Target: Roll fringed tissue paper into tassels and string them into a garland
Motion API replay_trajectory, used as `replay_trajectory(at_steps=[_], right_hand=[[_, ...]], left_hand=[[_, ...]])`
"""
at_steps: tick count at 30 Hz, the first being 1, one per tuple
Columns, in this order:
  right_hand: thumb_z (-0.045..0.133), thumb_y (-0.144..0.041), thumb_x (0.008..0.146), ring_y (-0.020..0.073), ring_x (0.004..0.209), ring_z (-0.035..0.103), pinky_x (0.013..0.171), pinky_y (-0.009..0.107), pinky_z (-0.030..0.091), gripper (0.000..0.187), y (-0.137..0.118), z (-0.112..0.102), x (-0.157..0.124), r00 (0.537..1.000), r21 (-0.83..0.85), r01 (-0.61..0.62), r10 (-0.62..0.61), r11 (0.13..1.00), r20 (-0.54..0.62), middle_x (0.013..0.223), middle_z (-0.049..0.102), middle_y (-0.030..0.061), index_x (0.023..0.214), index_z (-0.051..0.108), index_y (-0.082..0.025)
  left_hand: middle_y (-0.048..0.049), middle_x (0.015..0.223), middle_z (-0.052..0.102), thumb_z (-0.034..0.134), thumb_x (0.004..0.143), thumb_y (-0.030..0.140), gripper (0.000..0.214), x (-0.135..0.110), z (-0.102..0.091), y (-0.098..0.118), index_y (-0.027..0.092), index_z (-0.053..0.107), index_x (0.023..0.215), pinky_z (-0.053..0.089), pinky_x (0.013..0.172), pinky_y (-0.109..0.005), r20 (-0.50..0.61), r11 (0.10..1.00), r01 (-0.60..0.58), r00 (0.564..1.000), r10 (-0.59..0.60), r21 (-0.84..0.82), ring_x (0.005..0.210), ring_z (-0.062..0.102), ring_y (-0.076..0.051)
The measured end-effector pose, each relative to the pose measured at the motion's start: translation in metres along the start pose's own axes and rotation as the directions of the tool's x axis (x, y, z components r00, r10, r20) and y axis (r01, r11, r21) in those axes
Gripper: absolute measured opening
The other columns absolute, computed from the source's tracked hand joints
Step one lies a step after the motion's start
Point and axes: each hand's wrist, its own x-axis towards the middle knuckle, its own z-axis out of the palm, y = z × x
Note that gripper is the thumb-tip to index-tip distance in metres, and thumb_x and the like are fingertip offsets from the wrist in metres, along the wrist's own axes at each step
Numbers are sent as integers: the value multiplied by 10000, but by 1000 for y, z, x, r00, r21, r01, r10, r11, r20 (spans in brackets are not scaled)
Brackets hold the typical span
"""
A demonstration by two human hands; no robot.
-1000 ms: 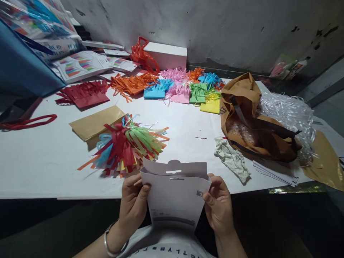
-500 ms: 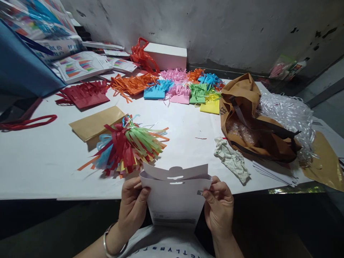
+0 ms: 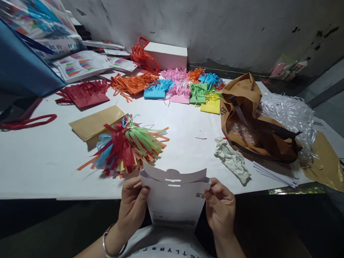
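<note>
A white paper packaging box (image 3: 174,204) with a hang slot and a raised top flap stands between my hands, in front of my body at the table's near edge. My left hand (image 3: 134,202) pinches its upper left side, thumb on the face toward me. On the other side, my right hand (image 3: 219,204) grips the upper right edge near a small dark printed mark. The top of the box gapes slightly; its inside is hidden. Just beyond my left hand lies a bundle of multicoloured paper tassels (image 3: 126,147), partly over a folded brown paper piece (image 3: 94,123).
Fringed tissue bundles in red (image 3: 86,95), orange (image 3: 131,86), blue, pink, green and yellow lie across the back. At right are a brown cloth bag (image 3: 242,107), white shredded strands (image 3: 288,118) and a crumpled cloth (image 3: 232,161). Printed packs (image 3: 83,66) and a blue bag (image 3: 24,61) are left.
The top flap has shifted slightly and looks a little more bowed. My right hand has moved slightly to the right and down along the edge. Other things stay put.
</note>
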Motion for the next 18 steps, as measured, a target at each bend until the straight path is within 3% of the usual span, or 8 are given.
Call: replay_trajectory(at_steps=[3,8,18], right_hand=[[876,-254,669,126,681,625,599,252,512,208,-1,0,1,998,36,-38,36,999,50,790,673,1,661,675,-201],[873,-195,672,99,693,598,606,209,494,199,3,0,0,1000,70,-9,8,998,26,773,642,-29,740,688,-222],[828,-145,730,144,796,645,679,270,527,133,7,-8,-5,997,-50,53,-51,997,53,875,691,12,752,719,-218]], left_hand=[[-8,921,745,753,851,360,254,1,0,0,268,643,1061,569,659,-192,1,1000,10,1000,-10,21,776,699,-133],[-24,967,739,732,870,349,265,-1,-3,-2,266,615,1093,572,694,-225,2,999,23,1000,-23,46,837,703,-155],[-33,1050,721,742,861,383,310,-5,-7,-7,255,596,1103,570,778,-243,-48,994,24,999,-19,104,918,697,-157]])
